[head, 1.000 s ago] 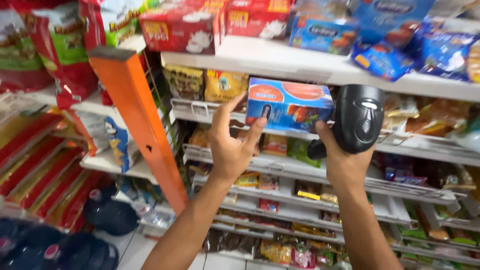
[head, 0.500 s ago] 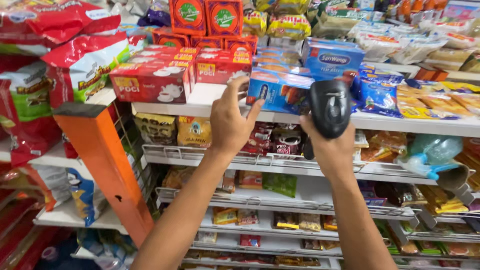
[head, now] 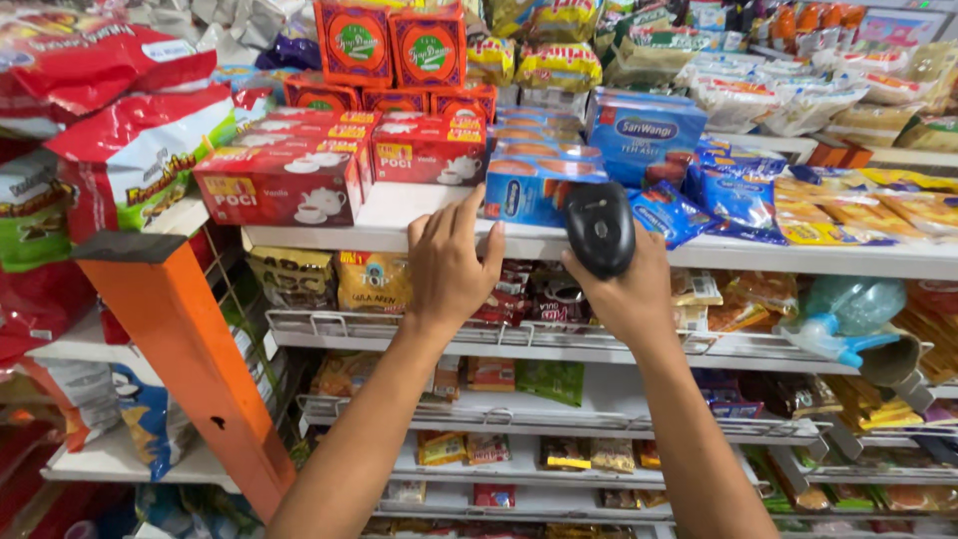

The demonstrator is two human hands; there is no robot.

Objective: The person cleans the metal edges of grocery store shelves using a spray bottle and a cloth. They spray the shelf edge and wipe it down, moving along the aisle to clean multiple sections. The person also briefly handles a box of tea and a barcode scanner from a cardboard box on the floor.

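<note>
My left hand reaches up to the white top shelf, its fingertips touching the near end of a blue box with orange pictures that lies on the shelf. The fingers are spread and rest against the box rather than wrapping it. My right hand grips a black handheld scanner, held upright just in front of the same box's right end. More blue boxes are stacked behind it.
Red tea boxes fill the shelf's left part, orange boxes stacked above. Blue and yellow sachet packs lie to the right. Wire-front shelves below hold small packets. An orange upright post stands at left beside red bags.
The blue box went from held in the air to lying on the top shelf, and my left hand followed it up. The scanner hand rose alongside. The view tilted upward.
</note>
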